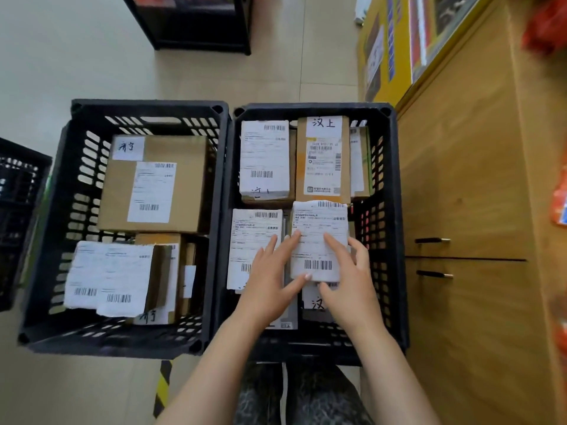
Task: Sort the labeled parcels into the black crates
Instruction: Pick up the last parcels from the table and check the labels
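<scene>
Two black crates stand side by side on the floor, the left crate and the right crate. A small parcel with a white label lies in the near right part of the right crate. My left hand rests on its left edge with straight fingers, thumb under its near edge. My right hand holds its right side, fingers on top and thumb at the near edge. Beside it lies another labeled parcel. Behind them sit a white-labeled parcel and a brown box.
The left crate holds a large brown box and several smaller labeled parcels. A wooden cabinet stands right of the crates. Another black crate sits at the far left, and a black rack at the back.
</scene>
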Demonstrator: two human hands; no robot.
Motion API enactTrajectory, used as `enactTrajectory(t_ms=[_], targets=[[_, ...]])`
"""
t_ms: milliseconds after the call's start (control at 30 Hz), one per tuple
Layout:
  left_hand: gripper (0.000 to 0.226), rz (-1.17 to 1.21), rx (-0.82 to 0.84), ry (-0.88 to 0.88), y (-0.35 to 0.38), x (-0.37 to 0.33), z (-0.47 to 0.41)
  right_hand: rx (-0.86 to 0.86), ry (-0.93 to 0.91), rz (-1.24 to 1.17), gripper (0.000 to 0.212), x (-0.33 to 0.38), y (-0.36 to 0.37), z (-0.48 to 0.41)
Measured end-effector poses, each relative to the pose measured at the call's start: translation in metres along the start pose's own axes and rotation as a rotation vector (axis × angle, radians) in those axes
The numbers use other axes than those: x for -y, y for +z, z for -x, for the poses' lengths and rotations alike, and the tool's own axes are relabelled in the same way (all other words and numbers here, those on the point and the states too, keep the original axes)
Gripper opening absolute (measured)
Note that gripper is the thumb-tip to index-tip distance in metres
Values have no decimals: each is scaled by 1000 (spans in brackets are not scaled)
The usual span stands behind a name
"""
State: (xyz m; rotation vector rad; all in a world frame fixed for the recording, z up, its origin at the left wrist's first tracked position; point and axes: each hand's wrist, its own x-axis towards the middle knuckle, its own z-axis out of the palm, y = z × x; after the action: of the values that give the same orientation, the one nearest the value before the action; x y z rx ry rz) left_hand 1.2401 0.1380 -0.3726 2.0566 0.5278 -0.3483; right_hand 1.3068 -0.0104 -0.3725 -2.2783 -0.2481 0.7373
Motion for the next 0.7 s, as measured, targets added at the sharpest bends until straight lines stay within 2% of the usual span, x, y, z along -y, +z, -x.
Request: enactTrajectory(t_ms=[333, 500, 600, 700], targets=[[74, -7, -3, -45, 10, -2, 1, 75, 4, 8, 81, -2, -13, -4], [91, -116, -90, -58, -6, -4, -14, 32, 75, 63, 81, -6, -26, 6], [94, -191, -12, 36, -19, -9, -36, 63, 114, 17, 84, -3, -24, 12], [88, -200, 84, 47, -26, -15, -49, 64, 161, -20, 96, 2, -15, 15]])
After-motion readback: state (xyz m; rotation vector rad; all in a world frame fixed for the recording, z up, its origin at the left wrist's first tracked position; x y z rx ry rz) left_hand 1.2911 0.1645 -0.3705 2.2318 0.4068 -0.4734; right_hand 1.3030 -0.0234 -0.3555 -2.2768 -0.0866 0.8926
